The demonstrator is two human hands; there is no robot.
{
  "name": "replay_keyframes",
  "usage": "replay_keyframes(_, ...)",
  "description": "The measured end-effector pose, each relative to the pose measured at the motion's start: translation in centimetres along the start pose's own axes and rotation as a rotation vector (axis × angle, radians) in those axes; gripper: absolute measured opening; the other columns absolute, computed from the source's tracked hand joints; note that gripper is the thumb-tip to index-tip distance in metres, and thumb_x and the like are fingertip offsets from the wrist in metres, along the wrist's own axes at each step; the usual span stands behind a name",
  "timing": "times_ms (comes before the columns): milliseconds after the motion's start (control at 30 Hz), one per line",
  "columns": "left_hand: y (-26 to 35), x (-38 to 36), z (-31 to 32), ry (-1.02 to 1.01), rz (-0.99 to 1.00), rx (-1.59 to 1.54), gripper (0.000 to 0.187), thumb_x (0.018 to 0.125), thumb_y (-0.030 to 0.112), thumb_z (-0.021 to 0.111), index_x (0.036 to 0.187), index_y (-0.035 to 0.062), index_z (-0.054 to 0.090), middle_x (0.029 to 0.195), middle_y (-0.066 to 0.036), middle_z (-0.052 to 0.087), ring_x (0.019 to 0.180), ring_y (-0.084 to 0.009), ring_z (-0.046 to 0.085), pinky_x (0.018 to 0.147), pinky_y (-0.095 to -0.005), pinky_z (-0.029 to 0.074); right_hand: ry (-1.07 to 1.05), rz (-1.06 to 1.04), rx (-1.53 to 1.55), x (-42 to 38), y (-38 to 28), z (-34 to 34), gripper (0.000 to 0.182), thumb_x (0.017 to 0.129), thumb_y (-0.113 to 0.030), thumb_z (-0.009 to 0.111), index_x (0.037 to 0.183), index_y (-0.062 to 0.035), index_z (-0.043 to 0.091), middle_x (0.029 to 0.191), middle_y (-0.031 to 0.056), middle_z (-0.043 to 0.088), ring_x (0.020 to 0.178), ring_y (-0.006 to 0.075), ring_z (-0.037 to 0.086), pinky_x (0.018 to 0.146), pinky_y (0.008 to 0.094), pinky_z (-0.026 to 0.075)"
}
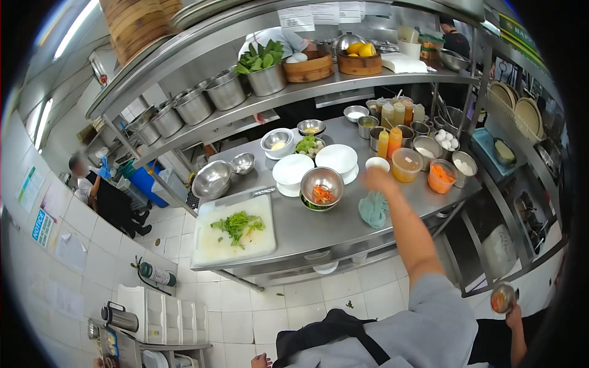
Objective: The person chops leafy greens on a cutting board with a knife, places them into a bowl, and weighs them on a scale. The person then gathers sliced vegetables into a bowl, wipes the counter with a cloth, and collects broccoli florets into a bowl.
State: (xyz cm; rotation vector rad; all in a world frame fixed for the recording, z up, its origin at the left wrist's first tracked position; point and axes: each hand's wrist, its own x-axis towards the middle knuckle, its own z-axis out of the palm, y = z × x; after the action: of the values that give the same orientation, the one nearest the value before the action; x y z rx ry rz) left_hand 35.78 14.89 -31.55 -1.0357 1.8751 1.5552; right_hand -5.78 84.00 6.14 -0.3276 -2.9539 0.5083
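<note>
My right hand (376, 179), blurred, reaches over the steel counter beside a small white bowl (377, 163); whether its fingers hold anything cannot be made out. Just below it lies a crumpled green cloth (372, 210). My left hand (261, 361) hangs low at the bottom edge, small and partly cut off, away from the counter. Left of my right hand, a steel bowl (322, 187) contains chopped orange-red pieces. Chopped greens (237, 227) lie on a white cutting board (208, 245), with a knife (257, 192) along its far edge.
Orange and yellow squeeze bottles (394, 144) and an orange-filled tub (442, 176) stand on the right. A shelf (227, 111) holding steel pots spans above the counter. At lower right, a co-worker's hand (514, 318) holds a bowl; another person (107, 193) stands far left.
</note>
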Motion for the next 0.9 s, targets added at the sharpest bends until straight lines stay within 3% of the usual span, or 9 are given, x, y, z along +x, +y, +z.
replay_keyframes(100, -1.3, -1.7, 0.7, -0.062, 0.195, -0.094, 0.046, 0.093, 0.042, 0.061, 0.122, 0.0063, 0.059, 0.098, -0.012, 0.066, 0.079, -0.0266, 0.066, 0.061, -0.0441, 0.054, 0.273, -0.263, 0.618, 3.4, -8.9, -13.9, 0.03, 0.094, -0.033, 0.058, 0.096, -0.0046, 0.069, 0.083, 0.0119, 0.07, 0.076, 0.019, 0.066, 0.064, 0.0366, 0.052)
replay_keyframes(200, -1.0, -1.0, 1.7, -0.008, 0.097, 0.018, 0.046, 0.093, 0.042, 0.06, 0.121, 0.0064, 0.06, 0.098, -0.012, 0.067, 0.08, -0.0264, 0.066, 0.061, -0.0441, 0.054, 0.12, -0.419, 1.455, 6.8, -15.2, -22.2, 0.045, 0.095, -0.028, 0.059, 0.13, -0.0024, 0.049, 0.124, 0.0122, 0.06, 0.109, 0.0218, 0.06, 0.088, 0.0402, 0.05)
replay_keyframes(233, -0.7, -0.7, 2.0, 0.0, 0.075, 0.02, 0.045, 0.093, 0.042, 0.06, 0.121, 0.0065, 0.06, 0.098, -0.012, 0.067, 0.08, -0.0263, 0.066, 0.061, -0.0441, 0.054, 0.116, -0.476, 1.615, 9.3, -16.3, -23.7, 0.041, 0.091, -0.021, 0.062, 0.126, -0.003, 0.05, 0.116, 0.0079, 0.059, 0.105, 0.0226, 0.06, 0.084, 0.0401, 0.052)
replay_keyframes(267, -0.7, -0.6, 2.2, 0.004, 0.063, 0.027, 0.045, 0.093, 0.042, 0.06, 0.121, 0.0065, 0.06, 0.098, -0.013, 0.067, 0.08, -0.0263, 0.066, 0.062, -0.0441, 0.054, 0.139, -0.394, 1.651, 9.0, -18.4, -26.0, 0.039, 0.095, -0.024, 0.055, 0.125, 0.0014, 0.05, 0.129, 0.0147, 0.056, 0.118, 0.0261, 0.054, 0.096, 0.0422, 0.046)
replay_keyframes(433, -0.3, 0.5, 2.6, 0.014, 0.035, 0.03, 0.044, 0.093, 0.041, 0.06, 0.12, 0.0067, 0.06, 0.097, -0.013, 0.067, 0.081, -0.026, 0.066, 0.063, -0.0441, 0.054, 0.159, -0.427, 1.674, 7.9, -21.1, -34.5, 0.031, 0.095, -0.023, 0.048, 0.115, 0.0, 0.052, 0.12, 0.0184, 0.064, 0.109, 0.0301, 0.063, 0.09, 0.0434, 0.05)
replay_keyframes(567, -0.5, 0.6, 2.5, 0.006, 0.023, 0.039, 0.044, 0.093, 0.041, 0.059, 0.119, 0.0069, 0.061, 0.097, -0.013, 0.067, 0.081, -0.0257, 0.066, 0.063, -0.0441, 0.054, 0.224, -0.498, 1.548, 9.4, -20.4, -38.1, 0.041, 0.099, -0.029, 0.046, 0.125, 0.0011, 0.053, 0.126, 0.0166, 0.063, 0.115, 0.0244, 0.061, 0.095, 0.0384, 0.048)
replay_keyframes(667, -0.5, 1.2, 2.3, 0.004, 0.016, 0.05, 0.043, 0.092, 0.041, 0.059, 0.119, 0.007, 0.061, 0.097, -0.013, 0.068, 0.082, -0.0255, 0.066, 0.064, -0.0441, 0.054, 0.1, -0.531, 1.567, 13.2, -18.9, -39.8, 0.05, 0.094, -0.032, 0.058, 0.132, -0.0025, 0.047, 0.133, 0.0165, 0.056, 0.113, 0.0287, 0.059, 0.091, 0.0437, 0.047)
replay_keyframes(733, -0.7, 1.5, 2.1, 0.002, 0.011, 0.054, 0.043, 0.092, 0.041, 0.059, 0.118, 0.0071, 0.061, 0.097, -0.013, 0.068, 0.082, -0.0254, 0.067, 0.064, -0.0441, 0.054, 0.172, -0.49, 1.389, 13.5, -18.7, -40.6, 0.051, 0.1, -0.032, 0.043, 0.141, -0.0023, 0.038, 0.139, 0.0171, 0.051, 0.115, 0.0286, 0.057, 0.092, 0.0488, 0.046)
replay_keyframes(900, -0.7, 1.8, 1.8, -0.001, 0.001, 0.086, 0.042, 0.092, 0.041, 0.058, 0.117, 0.0073, 0.062, 0.096, -0.013, 0.068, 0.082, -0.0251, 0.067, 0.065, -0.0442, 0.054, 0.221, -0.471, 1.206, 12.8, -18.9, -40.2, 0.051, 0.1, -0.032, 0.045, 0.141, -0.0026, 0.041, 0.141, 0.0175, 0.05, 0.117, 0.0277, 0.056, 0.092, 0.0495, 0.046)
